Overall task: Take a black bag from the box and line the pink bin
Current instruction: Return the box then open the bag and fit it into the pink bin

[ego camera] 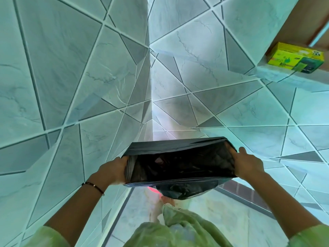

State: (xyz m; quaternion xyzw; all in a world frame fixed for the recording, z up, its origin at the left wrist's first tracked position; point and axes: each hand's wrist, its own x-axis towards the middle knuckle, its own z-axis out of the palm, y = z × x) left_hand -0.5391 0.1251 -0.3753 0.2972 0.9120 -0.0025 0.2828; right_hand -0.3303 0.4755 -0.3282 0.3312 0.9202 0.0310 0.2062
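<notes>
Here, your left hand [114, 171] and right hand [248, 164] each grasp one end of the black bag [179, 164], mouth stretched open, directly above the pink bin [154, 190]. The yellow-green bin-liner box [295, 57] rests on the tiled ledge [277, 77].

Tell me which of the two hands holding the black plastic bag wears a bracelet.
The left hand, gripping the black plastic bag at its left edge, has a thin dark bracelet; the right hand has none.

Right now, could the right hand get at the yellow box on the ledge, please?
Probably not at once: the right hand is gripping one side of the open black bag, the left hand the other. The yellow box sits well up on the ledge, nothing blocking it.
</notes>
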